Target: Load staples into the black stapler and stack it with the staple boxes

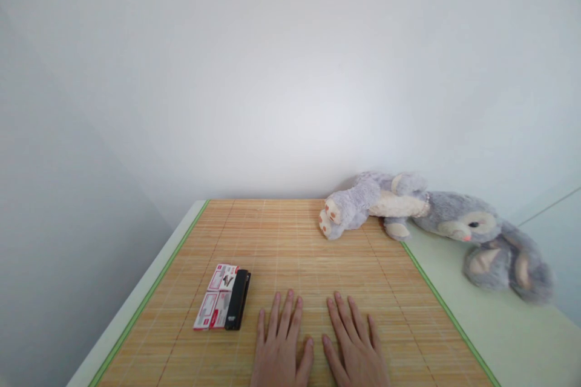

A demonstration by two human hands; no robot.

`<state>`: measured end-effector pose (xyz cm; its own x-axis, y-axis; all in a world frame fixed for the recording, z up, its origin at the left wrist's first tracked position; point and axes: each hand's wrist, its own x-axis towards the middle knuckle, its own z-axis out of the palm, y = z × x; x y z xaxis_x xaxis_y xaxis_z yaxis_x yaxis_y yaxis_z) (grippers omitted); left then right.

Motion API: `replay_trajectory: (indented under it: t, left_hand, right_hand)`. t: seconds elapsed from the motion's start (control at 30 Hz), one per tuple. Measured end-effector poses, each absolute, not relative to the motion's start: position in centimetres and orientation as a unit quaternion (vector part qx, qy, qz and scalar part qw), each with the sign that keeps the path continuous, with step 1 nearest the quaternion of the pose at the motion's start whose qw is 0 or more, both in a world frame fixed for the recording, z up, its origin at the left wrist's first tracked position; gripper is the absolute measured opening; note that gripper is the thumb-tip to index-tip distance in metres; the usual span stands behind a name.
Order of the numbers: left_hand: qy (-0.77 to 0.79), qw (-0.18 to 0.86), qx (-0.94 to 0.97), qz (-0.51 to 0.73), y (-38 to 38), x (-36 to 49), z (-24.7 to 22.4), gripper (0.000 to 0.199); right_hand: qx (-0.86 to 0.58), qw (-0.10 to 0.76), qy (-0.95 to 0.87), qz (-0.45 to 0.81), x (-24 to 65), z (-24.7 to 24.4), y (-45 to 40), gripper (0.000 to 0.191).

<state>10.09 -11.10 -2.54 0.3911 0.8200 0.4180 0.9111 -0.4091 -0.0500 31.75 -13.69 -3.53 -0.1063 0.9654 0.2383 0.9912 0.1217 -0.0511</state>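
My left hand [282, 344] lies flat on the bamboo mat [290, 242], fingers spread and holding nothing. Beside it, with a gap between them, my right hand [354, 347] rests flat too, its fingers apart. To the left of my left hand lies a black stapler [236, 301], its long side pointing away from me. Two small white and red boxes sit against the stapler's left side, one farther off [222, 277] with a stapler picture on it and one nearer [212, 311]. Neither hand touches the stapler or the boxes.
A grey plush rabbit [394, 202] lies on its side at the back right, across the mat's edge and the pale table [512, 338]. A white wall [272, 72] stands right behind the table. Green trim [149, 290] borders the mat.
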Motion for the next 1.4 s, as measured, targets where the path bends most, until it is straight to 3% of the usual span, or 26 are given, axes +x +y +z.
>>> replay_trajectory:
  t: [0.57, 1.4]
  left_hand:
    - [-0.597, 0.103, -0.772, -0.193, -10.9, 11.8, -5.1, 0.074]
    - [-0.596, 0.129, -0.770, -0.185, -10.6, 11.9, -6.1, 0.078]
  right_hand:
    - [-0.669, 0.130, -0.721, -0.127, 31.6, -6.8, -13.3, 0.062]
    - [-0.709, 0.125, -0.686, -0.104, 30.0, -5.5, -13.4, 0.058]
